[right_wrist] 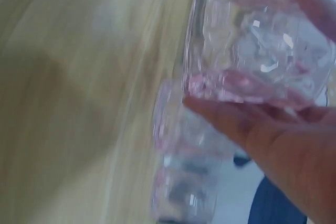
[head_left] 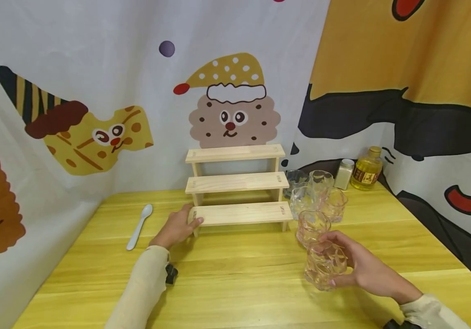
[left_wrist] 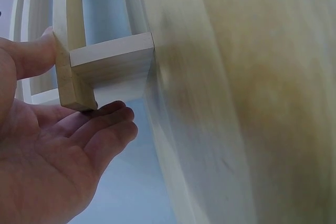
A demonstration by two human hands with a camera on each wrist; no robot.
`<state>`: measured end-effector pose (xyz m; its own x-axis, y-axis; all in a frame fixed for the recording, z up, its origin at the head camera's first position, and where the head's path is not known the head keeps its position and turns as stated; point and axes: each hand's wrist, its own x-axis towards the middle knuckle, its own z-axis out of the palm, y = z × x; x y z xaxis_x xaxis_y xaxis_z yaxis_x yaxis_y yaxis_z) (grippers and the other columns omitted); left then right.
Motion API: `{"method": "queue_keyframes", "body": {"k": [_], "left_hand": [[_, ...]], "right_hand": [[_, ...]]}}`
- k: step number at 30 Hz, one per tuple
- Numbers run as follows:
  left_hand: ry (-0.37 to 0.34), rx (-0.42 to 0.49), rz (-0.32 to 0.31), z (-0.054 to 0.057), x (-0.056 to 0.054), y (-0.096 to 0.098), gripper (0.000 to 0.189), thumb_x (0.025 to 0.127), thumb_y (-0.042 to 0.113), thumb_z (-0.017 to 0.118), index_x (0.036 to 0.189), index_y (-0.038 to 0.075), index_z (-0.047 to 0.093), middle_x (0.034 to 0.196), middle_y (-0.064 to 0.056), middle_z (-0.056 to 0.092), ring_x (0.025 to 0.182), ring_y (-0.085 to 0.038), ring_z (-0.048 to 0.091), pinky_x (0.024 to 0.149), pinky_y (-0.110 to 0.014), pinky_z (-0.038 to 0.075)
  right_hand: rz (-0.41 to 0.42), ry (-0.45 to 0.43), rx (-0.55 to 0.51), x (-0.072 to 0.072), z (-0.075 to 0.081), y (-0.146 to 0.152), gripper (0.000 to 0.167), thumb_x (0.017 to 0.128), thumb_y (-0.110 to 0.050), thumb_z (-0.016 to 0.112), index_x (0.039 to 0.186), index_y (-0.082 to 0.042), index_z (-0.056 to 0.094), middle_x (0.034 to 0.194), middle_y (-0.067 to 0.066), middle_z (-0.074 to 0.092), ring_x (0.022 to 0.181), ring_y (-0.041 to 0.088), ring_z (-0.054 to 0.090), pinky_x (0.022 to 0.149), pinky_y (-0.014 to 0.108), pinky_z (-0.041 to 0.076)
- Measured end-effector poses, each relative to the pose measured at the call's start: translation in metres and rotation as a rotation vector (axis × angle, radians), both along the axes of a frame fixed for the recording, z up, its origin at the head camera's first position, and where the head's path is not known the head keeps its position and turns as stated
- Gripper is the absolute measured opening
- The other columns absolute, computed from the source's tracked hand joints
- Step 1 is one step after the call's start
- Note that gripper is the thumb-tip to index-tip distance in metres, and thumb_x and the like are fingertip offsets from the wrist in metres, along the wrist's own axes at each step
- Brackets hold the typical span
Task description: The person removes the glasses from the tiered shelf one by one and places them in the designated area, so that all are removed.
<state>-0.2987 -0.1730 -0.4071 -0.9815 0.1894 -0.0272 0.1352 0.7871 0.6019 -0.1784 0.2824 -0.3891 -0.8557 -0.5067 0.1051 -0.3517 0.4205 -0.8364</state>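
Note:
A three-tier wooden step rack stands at the back middle of the table. My left hand holds the left end of its lowest shelf. In the left wrist view the thumb lies on top of the shelf end, with the fingers beneath and beside it. On the right, my right hand grips a clear pinkish glass cup between thumb and fingers. Just behind that cup is another pinkish glass cup. In the right wrist view the gripped glass cup fills the upper right; its base is hard to make out.
Several more glass cups cluster right of the rack. Behind them stand a small white-capped jar and a bottle of yellow oil. A pale spoon lies left of the rack. A patterned curtain hangs around the wooden table.

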Motion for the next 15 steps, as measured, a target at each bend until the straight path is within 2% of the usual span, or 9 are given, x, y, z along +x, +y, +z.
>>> {"method": "queue_keyframes", "body": {"k": [4, 7, 10, 15], "left_hand": [[0.011, 0.004, -0.002, 0.001, 0.0, 0.001, 0.065, 0.104, 0.034, 0.055, 0.154, -0.001, 0.031, 0.134, -0.03, 0.061, 0.123, -0.043, 0.06, 0.106, -0.059, 0.048], [0.017, 0.003, -0.002, 0.0, 0.0, 0.001, 0.065, 0.104, 0.033, 0.055, 0.153, -0.002, 0.031, 0.133, -0.03, 0.061, 0.123, -0.043, 0.061, 0.106, -0.059, 0.048], [0.022, -0.005, -0.004, -0.001, 0.0, 0.001, 0.065, 0.104, 0.033, 0.055, 0.153, -0.002, 0.032, 0.134, -0.031, 0.06, 0.125, -0.044, 0.06, 0.107, -0.059, 0.047], [0.02, -0.014, -0.006, -0.002, -0.001, 0.001, 0.066, 0.104, 0.034, 0.054, 0.154, -0.002, 0.031, 0.136, -0.032, 0.059, 0.127, -0.046, 0.058, 0.108, -0.06, 0.046]], "right_hand": [[0.059, -0.019, 0.001, -0.002, 0.002, 0.024, 0.07, 0.081, -0.012, 0.082, 0.139, -0.004, 0.043, 0.132, 0.013, 0.055, 0.12, 0.001, 0.056, 0.093, 0.018, 0.051], [0.065, -0.008, 0.017, -0.004, 0.004, 0.04, 0.069, 0.08, -0.01, 0.082, 0.137, -0.005, 0.045, 0.129, 0.009, 0.058, 0.119, 0.003, 0.057, 0.092, 0.017, 0.05], [0.021, 0.028, 0.047, -0.006, 0.005, 0.054, 0.071, 0.077, -0.01, 0.084, 0.136, -0.007, 0.046, 0.129, 0.006, 0.059, 0.118, 0.0, 0.056, 0.09, 0.014, 0.049], [-0.113, 0.104, 0.106, -0.016, 0.006, 0.069, 0.073, 0.073, -0.01, 0.087, 0.134, -0.005, 0.047, 0.125, 0.008, 0.062, 0.112, -0.003, 0.058, 0.085, 0.015, 0.051]]}}
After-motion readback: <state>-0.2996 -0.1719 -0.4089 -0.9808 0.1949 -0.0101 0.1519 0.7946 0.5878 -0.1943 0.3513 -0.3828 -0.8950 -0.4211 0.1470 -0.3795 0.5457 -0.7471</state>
